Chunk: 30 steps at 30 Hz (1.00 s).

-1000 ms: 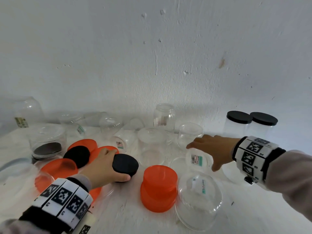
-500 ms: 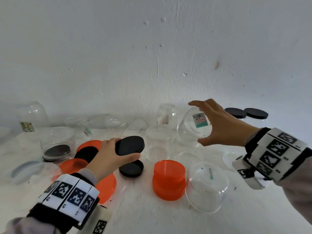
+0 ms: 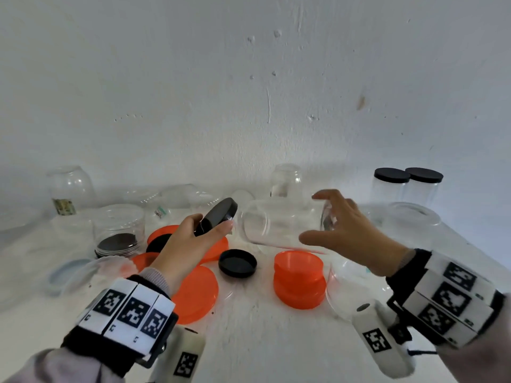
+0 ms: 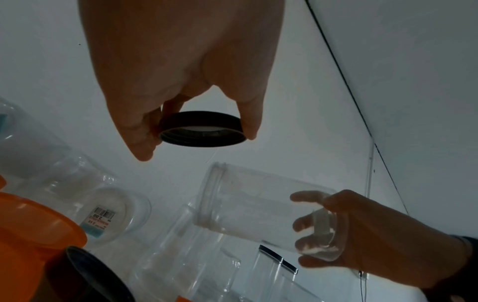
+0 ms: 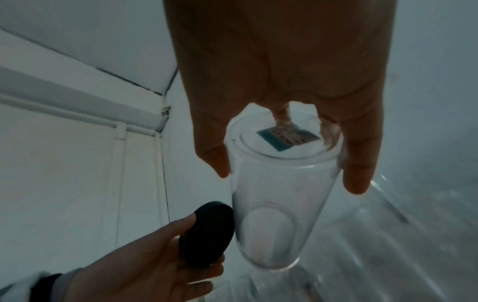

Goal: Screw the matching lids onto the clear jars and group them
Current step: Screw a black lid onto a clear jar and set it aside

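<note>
Grey sleeves (image 3: 55, 366), black wristbands with white square-coded marker blocks (image 3: 130, 310) above bare hands.

Figure: setting. Before me rises a white plastered wall (image 3: 249, 92), matt and uneven, pitted with small chips, one thin vertical crack (image 3: 268, 105) near its middle and a small brownish mark (image 3: 360, 103) to the right. My work surface is a white table (image 3: 262, 341), slightly rough, meeting the wall at its far edge. Light is soft and diffuse, casting faint shadows along that junction. From my right wrist, a white panelled surface with raised mouldings (image 5: 121, 130) stands to one side. From my left wrist, a thin dark cable (image 4: 344, 81) runs diagonally across the pale wall.
</note>
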Each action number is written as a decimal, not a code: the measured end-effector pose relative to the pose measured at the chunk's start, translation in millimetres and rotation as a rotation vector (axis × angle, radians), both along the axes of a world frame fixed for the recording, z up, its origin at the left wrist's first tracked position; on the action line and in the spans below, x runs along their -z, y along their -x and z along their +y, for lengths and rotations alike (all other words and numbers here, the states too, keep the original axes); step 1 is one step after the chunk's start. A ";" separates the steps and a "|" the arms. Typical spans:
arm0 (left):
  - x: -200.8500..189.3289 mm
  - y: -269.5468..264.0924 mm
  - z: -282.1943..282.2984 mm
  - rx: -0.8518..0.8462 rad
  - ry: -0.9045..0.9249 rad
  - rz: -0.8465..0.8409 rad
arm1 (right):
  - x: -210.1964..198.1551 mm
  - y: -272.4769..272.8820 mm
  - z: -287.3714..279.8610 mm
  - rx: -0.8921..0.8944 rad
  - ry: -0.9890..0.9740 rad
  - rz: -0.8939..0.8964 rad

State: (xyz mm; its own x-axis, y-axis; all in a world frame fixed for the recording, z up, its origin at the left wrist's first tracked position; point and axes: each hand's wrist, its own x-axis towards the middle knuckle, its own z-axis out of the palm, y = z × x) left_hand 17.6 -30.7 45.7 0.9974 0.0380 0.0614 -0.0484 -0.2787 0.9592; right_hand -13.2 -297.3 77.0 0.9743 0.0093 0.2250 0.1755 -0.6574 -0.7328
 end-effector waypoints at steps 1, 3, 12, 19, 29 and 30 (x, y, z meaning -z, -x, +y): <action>-0.2 0.7 0.6 0.004 0.015 -0.005 | 4.7 1.1 4.3 0.003 -0.088 0.045; -1.5 2.6 0.1 0.008 0.045 -0.023 | 14.3 2.2 10.6 0.023 -0.225 0.130; -8.0 8.4 -1.6 0.047 0.073 -0.108 | 47.3 5.3 36.1 -0.042 -0.681 0.567; -12.2 9.4 -2.7 0.087 0.110 -0.116 | 72.5 1.1 56.1 -0.106 -0.415 0.543; -11.7 14.8 -5.9 0.161 0.065 -0.159 | 90.0 -9.6 62.7 -0.180 -0.005 0.533; -11.5 15.2 -6.8 0.181 0.057 -0.164 | 90.5 -10.5 63.3 -0.181 0.002 0.528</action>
State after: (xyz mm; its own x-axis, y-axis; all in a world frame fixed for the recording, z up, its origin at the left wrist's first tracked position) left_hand 2.4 -37.4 57.2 0.9651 -0.1325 0.2258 -0.2489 -0.1970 0.9483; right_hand -2.6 -233.9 -13.5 0.9375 0.1871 -0.2933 -0.1048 -0.6520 -0.7509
